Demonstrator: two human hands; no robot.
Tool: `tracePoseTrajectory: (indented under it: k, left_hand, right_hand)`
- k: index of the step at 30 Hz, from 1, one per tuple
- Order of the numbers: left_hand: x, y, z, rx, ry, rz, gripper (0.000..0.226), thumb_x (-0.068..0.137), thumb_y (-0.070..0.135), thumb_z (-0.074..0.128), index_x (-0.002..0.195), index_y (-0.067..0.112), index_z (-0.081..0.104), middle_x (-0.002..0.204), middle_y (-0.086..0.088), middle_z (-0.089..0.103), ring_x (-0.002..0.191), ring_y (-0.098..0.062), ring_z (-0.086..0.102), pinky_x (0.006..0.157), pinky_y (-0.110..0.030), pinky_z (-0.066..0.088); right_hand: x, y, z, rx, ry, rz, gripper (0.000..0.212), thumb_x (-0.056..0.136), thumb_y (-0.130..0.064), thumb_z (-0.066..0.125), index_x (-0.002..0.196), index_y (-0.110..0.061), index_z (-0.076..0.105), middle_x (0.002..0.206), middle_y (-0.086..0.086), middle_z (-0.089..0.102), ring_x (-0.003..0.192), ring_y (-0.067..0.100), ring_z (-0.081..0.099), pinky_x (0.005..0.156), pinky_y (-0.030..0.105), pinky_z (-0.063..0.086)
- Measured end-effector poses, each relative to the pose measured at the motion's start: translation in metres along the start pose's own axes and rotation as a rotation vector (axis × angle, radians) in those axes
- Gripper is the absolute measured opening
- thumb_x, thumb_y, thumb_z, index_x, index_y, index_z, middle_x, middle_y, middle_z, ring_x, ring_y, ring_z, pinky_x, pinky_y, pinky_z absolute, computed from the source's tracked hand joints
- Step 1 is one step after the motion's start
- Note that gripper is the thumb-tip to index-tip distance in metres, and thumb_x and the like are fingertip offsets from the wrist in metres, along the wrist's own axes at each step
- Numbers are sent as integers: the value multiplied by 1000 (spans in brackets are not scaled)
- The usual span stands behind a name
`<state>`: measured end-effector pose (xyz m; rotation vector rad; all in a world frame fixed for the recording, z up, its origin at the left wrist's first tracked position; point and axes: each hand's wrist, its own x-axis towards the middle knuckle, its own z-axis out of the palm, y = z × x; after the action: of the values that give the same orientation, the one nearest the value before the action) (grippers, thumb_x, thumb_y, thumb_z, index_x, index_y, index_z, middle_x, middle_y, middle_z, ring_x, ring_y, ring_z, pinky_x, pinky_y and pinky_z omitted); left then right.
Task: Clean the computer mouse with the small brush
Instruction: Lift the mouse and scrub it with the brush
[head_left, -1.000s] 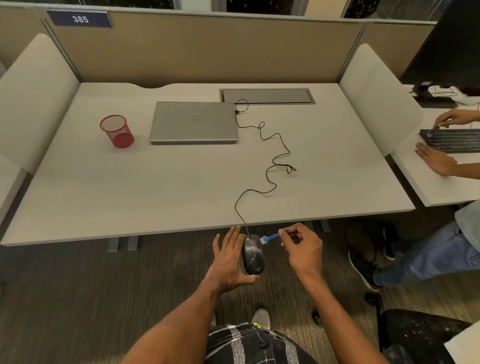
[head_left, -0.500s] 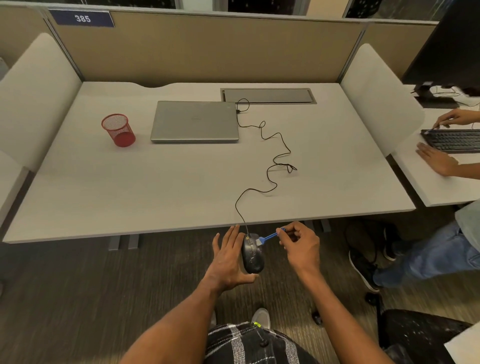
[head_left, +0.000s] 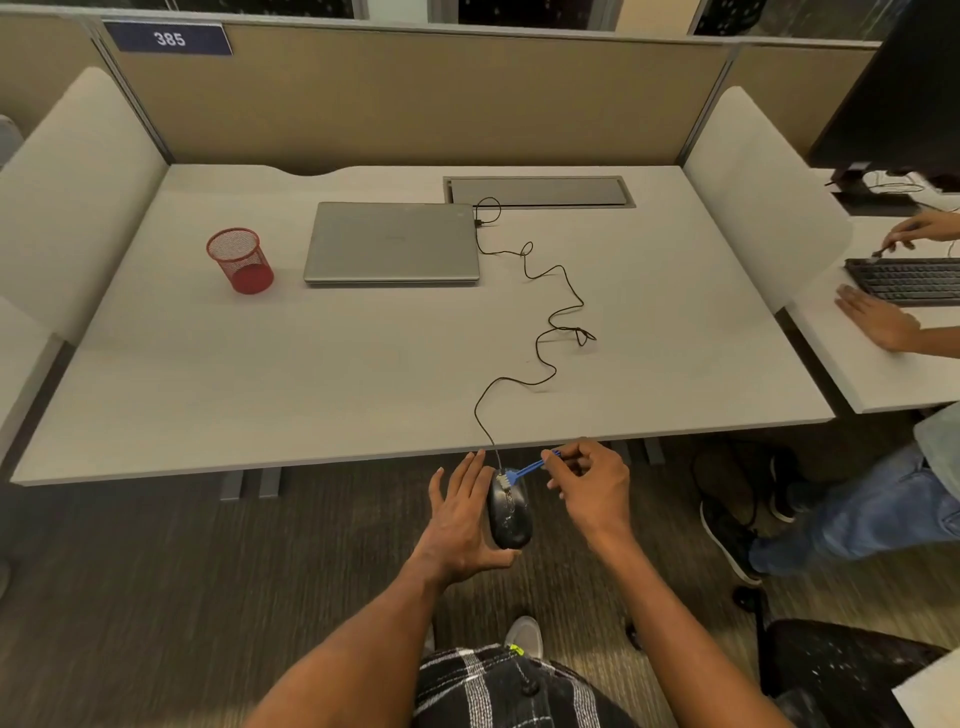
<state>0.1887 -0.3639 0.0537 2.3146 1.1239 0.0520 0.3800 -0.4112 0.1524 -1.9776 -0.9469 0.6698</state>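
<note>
In the lower middle of the frame, just below the front edge of the table (head_left: 363, 395), the left hand (head_left: 460, 525) cradles the computer mouse (head_left: 509, 514) from its left side with fingers spread and the thumb under its near end, likely to steady it off the table so every side can be reached. To its right, the right hand (head_left: 589, 486) pinches the small brush (head_left: 527, 470) by its blue handle, bristles touching the mouse's far end, where the cable (head_left: 540, 343) leaves toward the closed laptop (head_left: 392, 241).
</note>
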Motion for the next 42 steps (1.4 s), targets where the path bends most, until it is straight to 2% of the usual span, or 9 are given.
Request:
tracePoseTrajectory:
  k: [6,12,17,19,23,29,33,38,42]
  left_hand:
    - [-1,0,-1,2,7,3,128,71,85,67,166,19,11,176,-1,-7,160,-15,-20,127,-58,-14]
    - [-1,-1,0,-4,11,2,127,70,84,68,165,20,12,176,0,-6,160,-15,-19,127,-59,-14]
    - [-2,-2,0,-5,14,4,128,70,84,67,166,20,11,176,0,-6,160,-14,-19,127,-59,-13]
    - [-1,-2,-1,-10,13,3,128,71,84,67,166,20,10,176,0,-6,160,-15,-19,127,-58,-14]
    - [1,-1,-1,-9,3,1,128,72,83,68,166,20,9,176,1,-9,160,-14,-21,127,-58,-14]
    - [1,-2,-1,-10,7,9,129,71,82,69,166,21,7,176,2,-8,160,-14,-21,127,-58,-14]
    - [2,-2,-1,3,-6,-1,128,72,84,67,167,20,9,176,1,-9,160,-15,-20,127,-59,-13]
    - [0,-3,-1,-9,-5,-10,129,72,84,68,167,19,8,176,1,-8,160,-15,-20,127,-59,-14]
    - [0,-3,-1,-21,0,-15,130,71,82,70,166,20,8,176,1,-7,160,-15,-19,127,-59,-13]
  right_hand:
    - [1,-6,6,59,94,31,9,96,-19,76,90,-20,70,80,-6,72,70,8,72,60,17,56]
    - [0,-5,13,44,43,136,10,95,-17,76,87,-15,71,77,0,74,65,12,74,62,25,62]
    - [2,-4,10,59,115,132,11,95,-16,76,87,-18,69,80,0,73,68,11,73,61,22,60]
    - [2,-5,9,78,84,116,10,95,-19,76,87,-18,71,77,-1,74,65,8,73,55,19,58]
    - [1,-4,13,5,17,151,14,94,-18,78,84,-20,69,77,-1,74,66,11,74,61,22,61]
    - [2,-6,14,101,75,132,11,96,-19,76,87,-20,70,78,-1,74,66,6,73,51,14,55]
    - [0,-1,15,51,27,178,12,95,-17,77,85,-17,70,78,1,74,63,11,73,56,18,56]
    - [-2,1,10,69,153,142,15,96,-12,73,85,-18,65,81,3,70,72,17,72,63,29,61]
    - [-3,1,6,64,113,79,15,97,-15,75,85,-20,66,80,-1,71,72,13,72,60,18,55]
